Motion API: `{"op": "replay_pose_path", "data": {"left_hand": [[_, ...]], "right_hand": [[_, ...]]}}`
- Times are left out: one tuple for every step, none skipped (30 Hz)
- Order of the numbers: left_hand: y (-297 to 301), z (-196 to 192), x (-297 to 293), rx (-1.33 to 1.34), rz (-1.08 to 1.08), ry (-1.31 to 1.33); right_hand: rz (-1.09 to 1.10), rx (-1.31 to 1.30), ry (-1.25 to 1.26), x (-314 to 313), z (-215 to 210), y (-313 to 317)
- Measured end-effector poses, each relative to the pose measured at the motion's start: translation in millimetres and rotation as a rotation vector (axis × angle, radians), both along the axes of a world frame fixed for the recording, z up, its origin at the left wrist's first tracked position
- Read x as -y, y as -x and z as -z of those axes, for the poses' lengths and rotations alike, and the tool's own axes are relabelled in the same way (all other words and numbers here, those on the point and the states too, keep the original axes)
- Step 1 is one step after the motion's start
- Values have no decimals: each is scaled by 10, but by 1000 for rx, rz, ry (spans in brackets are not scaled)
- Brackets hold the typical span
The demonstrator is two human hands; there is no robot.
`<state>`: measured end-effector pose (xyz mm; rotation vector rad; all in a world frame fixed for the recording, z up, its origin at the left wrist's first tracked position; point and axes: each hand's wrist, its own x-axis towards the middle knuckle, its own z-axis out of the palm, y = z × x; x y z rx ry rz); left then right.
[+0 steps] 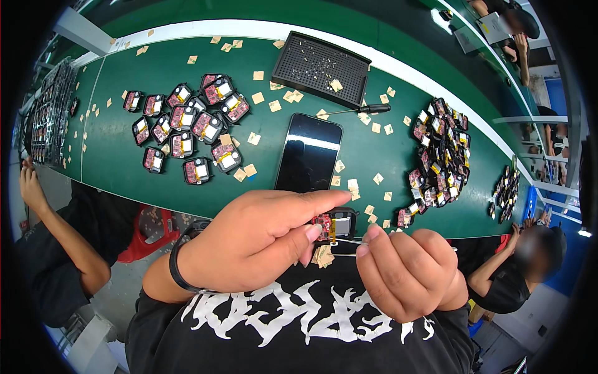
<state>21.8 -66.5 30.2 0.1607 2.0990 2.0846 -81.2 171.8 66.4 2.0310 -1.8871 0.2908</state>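
Observation:
Close to my body, my left hand [252, 240] is closed around a small open device casing [341, 227], its thumb and fingers at the left side. Inside the black casing show a red circuit board, a silver battery and a strip of yellow tape. My right hand [405, 271] pinches a pair of thin metal tweezers [350, 242], whose tips reach the casing's lower edge by a small white connector. Whether the tips grip anything is too small to tell. Part of the casing is hidden behind my left fingers. Just below it is a tan paper square [323, 256].
A dark phone [309, 153] lies on the green table [249, 174], with a screwdriver [374, 108] and black perforated tray [358, 98] beyond. Similar casings [182, 117] spread left; a heap [439, 153] sits right. Tan squares are scattered about. People sit at both sides.

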Motion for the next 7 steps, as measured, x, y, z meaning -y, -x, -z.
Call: {"op": "replay_pose_path", "data": {"left_hand": [[3, -4, 1, 0, 1, 0], [-2, -8, 3, 9, 2, -6], [-7, -9, 5, 17, 3, -11], [-12, -9, 5, 17, 3, -11], [-12, -9, 6, 20, 5, -17], [-11, -9, 7, 22, 8, -23], [-14, -9, 7, 22, 8, -22]], "right_hand": [[-14, -14, 20, 8, 7, 18], [-30, -28, 40, 15, 14, 25], [-31, -28, 40, 19, 19, 24], [-36, -15, 42, 22, 22, 21], [-40, -2, 45, 24, 25, 21], [-41, -2, 46, 22, 24, 16], [-36, 44, 27, 15, 20, 5]]}}
